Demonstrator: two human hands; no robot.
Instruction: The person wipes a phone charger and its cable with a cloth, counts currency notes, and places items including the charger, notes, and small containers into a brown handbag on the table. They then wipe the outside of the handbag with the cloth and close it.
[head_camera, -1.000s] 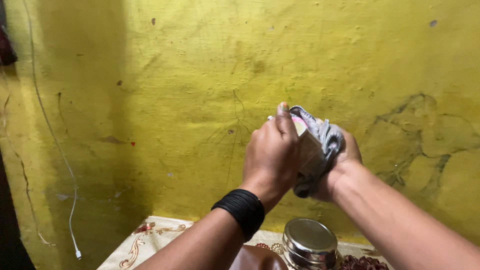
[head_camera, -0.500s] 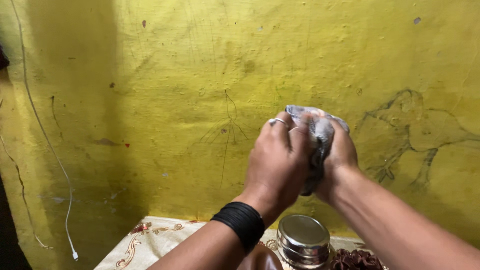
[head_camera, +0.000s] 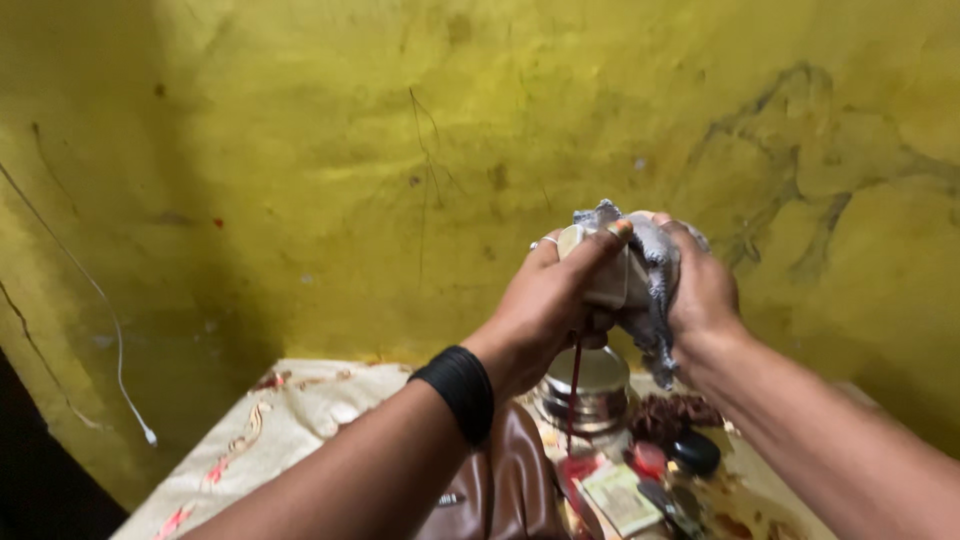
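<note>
My left hand (head_camera: 548, 300) and my right hand (head_camera: 700, 290) are raised together in front of the yellow wall. Between them they grip a small pale object (head_camera: 605, 285) wrapped in a grey cloth (head_camera: 655, 280). The left fingers press across the front of the object; the right hand holds the cloth against it from behind. A thin red thread (head_camera: 574, 385) hangs down from below the hands. A black band (head_camera: 456, 388) circles my left wrist, and a ring sits on a left finger.
Below the hands a patterned cream cloth (head_camera: 290, 420) covers a low surface. On it stand a round steel tin (head_camera: 585, 390), a brown leather bag (head_camera: 500, 490), a dark reddish clump (head_camera: 675, 415) and small red and black items. A white cable (head_camera: 110, 350) hangs on the cracked wall at left.
Both hands stayed together on the cloth-wrapped object while working it. The view has tipped down, and more of the covered surface and the items on it now shows.
</note>
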